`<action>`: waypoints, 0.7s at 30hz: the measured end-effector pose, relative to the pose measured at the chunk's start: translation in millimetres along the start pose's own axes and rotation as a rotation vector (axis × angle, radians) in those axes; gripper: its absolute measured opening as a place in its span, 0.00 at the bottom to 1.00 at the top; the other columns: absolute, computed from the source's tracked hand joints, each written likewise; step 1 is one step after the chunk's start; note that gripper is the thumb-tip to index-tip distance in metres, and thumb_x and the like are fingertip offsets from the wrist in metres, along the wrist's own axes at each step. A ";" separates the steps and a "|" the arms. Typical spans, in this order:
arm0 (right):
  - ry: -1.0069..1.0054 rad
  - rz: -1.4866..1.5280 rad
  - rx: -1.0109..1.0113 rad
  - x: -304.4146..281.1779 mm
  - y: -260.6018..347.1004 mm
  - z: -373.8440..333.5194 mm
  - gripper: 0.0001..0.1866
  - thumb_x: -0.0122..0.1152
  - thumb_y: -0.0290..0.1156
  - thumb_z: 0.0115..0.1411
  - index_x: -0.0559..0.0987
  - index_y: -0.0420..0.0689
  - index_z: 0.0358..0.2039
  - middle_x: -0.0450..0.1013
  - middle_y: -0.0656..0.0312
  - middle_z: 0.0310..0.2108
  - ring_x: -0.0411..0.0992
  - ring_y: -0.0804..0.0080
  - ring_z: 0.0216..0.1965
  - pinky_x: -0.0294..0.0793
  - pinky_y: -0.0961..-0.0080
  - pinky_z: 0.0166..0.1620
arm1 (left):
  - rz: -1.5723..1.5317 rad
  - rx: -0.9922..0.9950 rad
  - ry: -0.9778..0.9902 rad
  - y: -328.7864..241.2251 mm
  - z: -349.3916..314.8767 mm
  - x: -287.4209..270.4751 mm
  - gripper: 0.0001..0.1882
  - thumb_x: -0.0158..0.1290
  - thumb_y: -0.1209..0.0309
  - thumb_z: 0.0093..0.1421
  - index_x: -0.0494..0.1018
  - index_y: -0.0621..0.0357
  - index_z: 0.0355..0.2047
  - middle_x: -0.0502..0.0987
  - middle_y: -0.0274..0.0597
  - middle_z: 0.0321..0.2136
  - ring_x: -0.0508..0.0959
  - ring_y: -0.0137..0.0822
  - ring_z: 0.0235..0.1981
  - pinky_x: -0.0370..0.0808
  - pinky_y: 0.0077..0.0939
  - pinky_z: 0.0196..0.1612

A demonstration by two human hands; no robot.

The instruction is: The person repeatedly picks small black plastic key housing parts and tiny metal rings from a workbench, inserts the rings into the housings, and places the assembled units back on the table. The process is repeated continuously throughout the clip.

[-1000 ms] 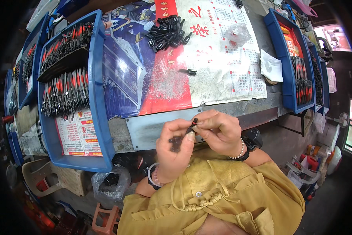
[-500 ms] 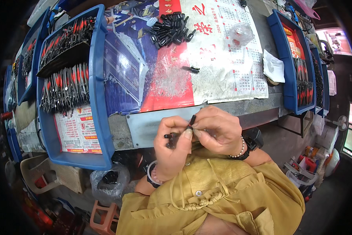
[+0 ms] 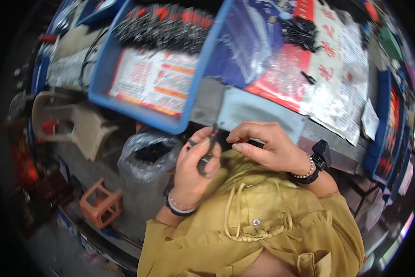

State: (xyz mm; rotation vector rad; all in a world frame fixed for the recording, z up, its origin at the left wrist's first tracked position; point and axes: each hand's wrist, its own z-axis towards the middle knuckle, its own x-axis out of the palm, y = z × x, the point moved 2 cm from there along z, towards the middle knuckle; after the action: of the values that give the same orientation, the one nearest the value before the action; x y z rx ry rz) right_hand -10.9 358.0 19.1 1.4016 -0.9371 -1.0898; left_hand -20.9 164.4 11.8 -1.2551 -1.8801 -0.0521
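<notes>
My left hand (image 3: 196, 159) is closed around slim dark parts (image 3: 213, 134), one of which sticks up past the thumb with a hint of red on it. Motion blur hides their exact kind. A short black end also pokes out on the left side of the fist. Just to the right, my right hand (image 3: 270, 147) is bent, thumb and forefinger a little apart, with nothing visible between them. Both hands are above my lap, at the near edge of the workbench. Beyond the left hand stands a blue tray (image 3: 185, 113) with rows of thin black-and-red parts (image 3: 166, 30).
A heap of black plastic pieces (image 3: 300, 33) lies on the bench, with one loose piece (image 3: 308, 77) nearer. A pale board (image 3: 258, 113) lies along the bench edge. A plastic bag (image 3: 149, 159), an orange stool (image 3: 101, 203) and a beige chair (image 3: 85, 131) are at left; another blue tray (image 3: 378, 154) is at right.
The view has swung left and down. My hands, together on a small black piece before, are now apart: the left keeps the dark parts, while the right has come away.
</notes>
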 end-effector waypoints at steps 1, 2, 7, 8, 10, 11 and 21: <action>0.068 -0.021 0.018 10.8 0.6 6.5 0.07 0.58 0.25 0.58 0.77 0.36 0.36 0.76 0.56 0.34 0.75 0.67 0.33 0.73 0.75 0.38 | -0.035 0.037 -0.084 -6.4 -14.2 -18.8 0.14 0.47 0.68 0.63 0.67 0.57 0.48 0.72 0.39 0.28 0.65 0.25 0.18 0.60 0.16 0.20; 0.130 -0.026 0.002 22.8 0.2 13.8 0.08 0.58 0.26 0.59 0.77 0.37 0.37 0.76 0.56 0.34 0.75 0.65 0.34 0.73 0.75 0.38 | -0.126 0.058 -0.157 -12.3 -26.4 -37.8 0.14 0.47 0.67 0.63 0.67 0.56 0.49 0.72 0.39 0.29 0.65 0.25 0.19 0.62 0.16 0.20; 0.350 -0.019 0.058 74.4 -13.3 40.6 0.09 0.58 0.29 0.59 0.76 0.37 0.38 0.76 0.55 0.33 0.76 0.64 0.34 0.74 0.73 0.38 | -0.468 0.197 -0.303 -39.8 -64.0 -112.8 0.18 0.48 0.64 0.65 0.69 0.60 0.51 0.75 0.46 0.44 0.77 0.33 0.38 0.76 0.25 0.35; 0.356 -0.006 0.067 82.7 -16.0 45.0 0.09 0.58 0.29 0.59 0.75 0.37 0.38 0.76 0.55 0.33 0.76 0.64 0.34 0.74 0.73 0.38 | -0.478 0.238 -0.336 -44.7 -66.6 -121.9 0.21 0.49 0.62 0.64 0.66 0.61 0.54 0.72 0.51 0.51 0.75 0.40 0.49 0.73 0.33 0.48; 0.353 0.034 0.082 95.6 -19.5 50.6 0.09 0.58 0.29 0.59 0.75 0.37 0.38 0.76 0.55 0.32 0.76 0.65 0.34 0.74 0.72 0.38 | -0.470 0.259 -0.265 -51.5 -68.3 -130.8 0.27 0.50 0.58 0.63 0.62 0.63 0.56 0.64 0.56 0.56 0.66 0.49 0.57 0.63 0.50 0.59; 0.349 0.034 0.068 99.3 -19.7 51.3 0.10 0.58 0.28 0.58 0.75 0.37 0.38 0.76 0.53 0.32 0.76 0.61 0.34 0.74 0.71 0.38 | -0.455 0.268 -0.271 -54.5 -68.6 -133.5 0.30 0.51 0.57 0.62 0.61 0.65 0.57 0.61 0.58 0.58 0.62 0.51 0.60 0.59 0.56 0.62; 0.339 0.088 0.105 76.4 -6.6 32.2 0.10 0.56 0.27 0.56 0.73 0.36 0.38 0.75 0.48 0.31 0.76 0.55 0.34 0.74 0.68 0.37 | -0.414 0.251 -0.299 -71.6 -74.5 -132.5 0.49 0.48 0.47 0.61 0.34 0.66 0.66 0.34 0.61 0.66 0.41 0.53 0.68 0.43 0.68 0.63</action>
State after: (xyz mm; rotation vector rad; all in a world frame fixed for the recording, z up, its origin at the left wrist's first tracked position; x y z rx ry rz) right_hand -21.4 276.9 3.5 1.5563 -0.8082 -0.7166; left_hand -12.5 -3.0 -0.2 -0.7193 -2.2988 0.1554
